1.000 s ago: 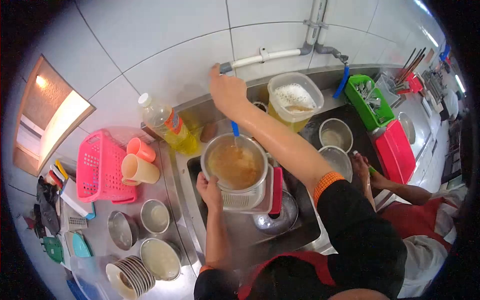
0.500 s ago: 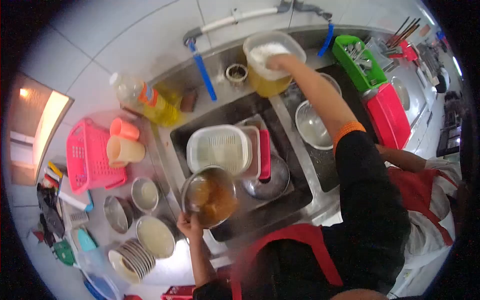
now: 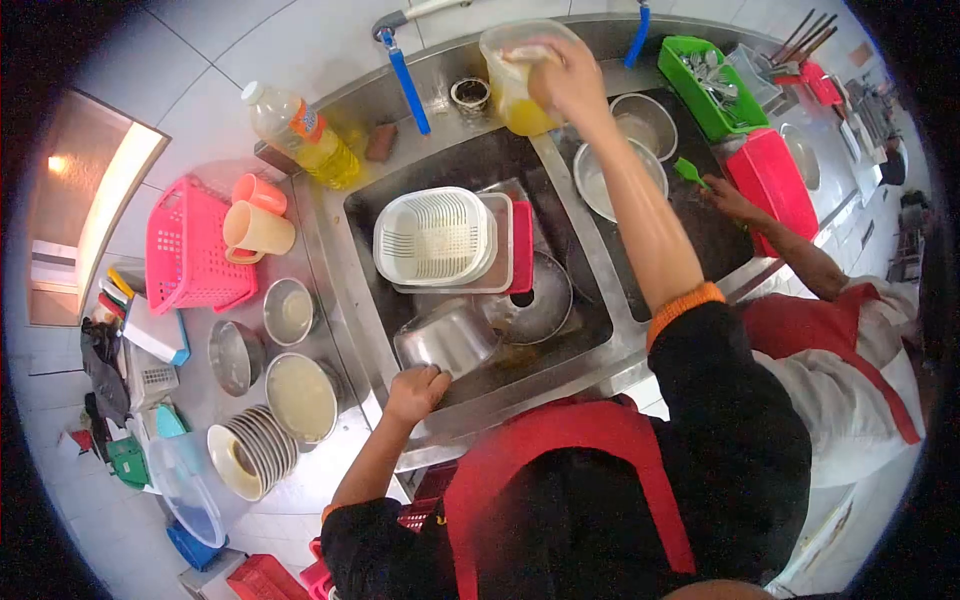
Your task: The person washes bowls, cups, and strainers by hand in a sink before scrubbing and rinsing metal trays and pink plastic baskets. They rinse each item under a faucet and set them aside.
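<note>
My left hand (image 3: 415, 393) grips the rim of a metal bowl (image 3: 447, 337), which is tipped over in the sink so its shiny outer side faces me. Against the bowl's far side is a stack of white plastic baskets (image 3: 433, 240). A round metal lid (image 3: 540, 300) lies to its right on the sink floor. My right hand (image 3: 568, 80) is at the mouth of a clear plastic tub (image 3: 515, 95) of yellow liquid. Its fingers are curled round something pale that I cannot make out.
Left of the sink (image 3: 590, 350) stand metal bowls (image 3: 302, 397), stacked plates (image 3: 250, 452), a pink basket (image 3: 195, 250) and a bottle of yellow liquid (image 3: 300, 135). At right, a co-worker's hand (image 3: 735, 200) holds a green brush (image 3: 690, 170) near a green cutlery tray (image 3: 712, 90).
The bowl has turned from upright, with brownish-orange liquid showing, to tipped over. My right hand has risen a little within the tub's mouth. The co-worker's hand with the green brush has appeared.
</note>
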